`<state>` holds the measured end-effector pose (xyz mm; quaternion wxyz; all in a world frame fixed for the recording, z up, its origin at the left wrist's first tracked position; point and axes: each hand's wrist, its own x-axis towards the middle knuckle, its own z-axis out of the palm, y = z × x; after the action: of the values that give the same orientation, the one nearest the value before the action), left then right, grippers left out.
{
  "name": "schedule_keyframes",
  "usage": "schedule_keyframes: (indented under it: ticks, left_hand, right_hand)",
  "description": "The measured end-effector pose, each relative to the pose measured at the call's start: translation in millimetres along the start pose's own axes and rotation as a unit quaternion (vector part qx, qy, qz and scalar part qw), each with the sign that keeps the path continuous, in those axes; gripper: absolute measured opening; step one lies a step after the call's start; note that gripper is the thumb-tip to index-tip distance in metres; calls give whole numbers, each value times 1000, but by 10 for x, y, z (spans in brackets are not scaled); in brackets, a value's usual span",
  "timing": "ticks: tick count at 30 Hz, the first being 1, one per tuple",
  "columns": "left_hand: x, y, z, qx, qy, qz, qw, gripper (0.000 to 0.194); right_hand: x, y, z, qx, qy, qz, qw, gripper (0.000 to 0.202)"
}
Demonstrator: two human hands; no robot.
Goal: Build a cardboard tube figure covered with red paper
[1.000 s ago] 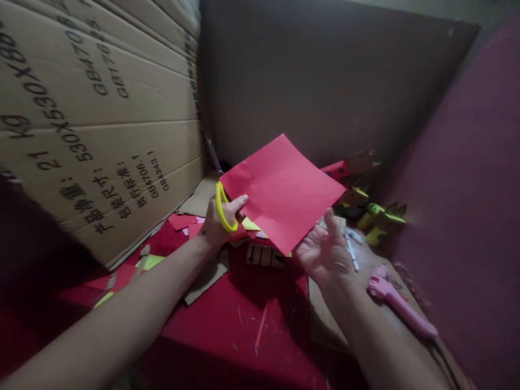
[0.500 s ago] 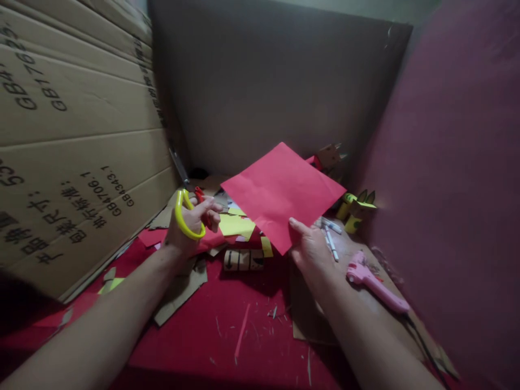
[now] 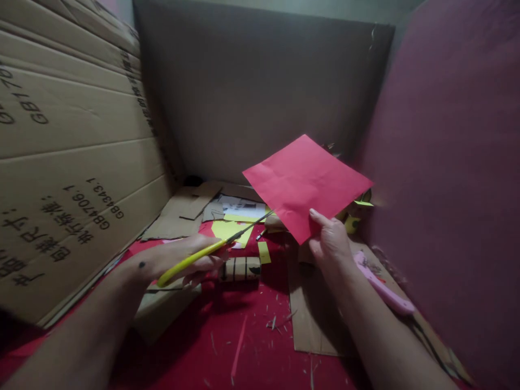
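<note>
A square red sheet of paper (image 3: 304, 181) is held up with one corner toward me. My right hand (image 3: 331, 238) pinches it near the lower corner, thumb on top. My left hand (image 3: 199, 260) is closed round scissors (image 3: 195, 261) with a yellow handle. Their dark blades point up and right, the tips close to the sheet's lower left edge; whether they touch it I cannot tell. Beneath the scissors, a cardboard roll (image 3: 240, 269) with black bands lies on the red tabletop (image 3: 260, 325).
Yellow paper pieces (image 3: 231, 232) and a printed sheet (image 3: 244, 207) lie behind the roll. Cardboard pieces (image 3: 179, 214) are at the back left. A pink glue gun (image 3: 385, 292) lies on the right. A printed cardboard wall (image 3: 81, 141) stands at the left.
The scissors have swung from pointing up and away to pointing at the red sheet. My left hand has turned palm down, and the sheet has shifted right in the view.
</note>
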<state>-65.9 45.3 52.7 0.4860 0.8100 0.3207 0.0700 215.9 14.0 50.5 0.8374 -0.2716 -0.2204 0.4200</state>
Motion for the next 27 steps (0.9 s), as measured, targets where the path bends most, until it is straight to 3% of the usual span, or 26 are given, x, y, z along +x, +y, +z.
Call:
schedule_keyframes:
  ticks: [4,12,20,24,27]
  left_hand:
    - [-3,-19,1,8,1,15,1000,16]
    - [0,88,31,19,4,5,1000,20]
    - [41,160,131,112,86,16,990,19]
    - [68,247,176,226,149,5,963,22]
    - [94,260,197,274,160,-22,948,24]
  right_hand:
    - [4,16,-19,-12,-7,2,1000,22]
    - [-62,81,2,7,-54,16,998,25]
    - [-95,147,11,30,-61,29,997,27]
    - [-86,169,2,42,-51,37,997,31]
    - [-90,171,2,49,-57,44,996,32]
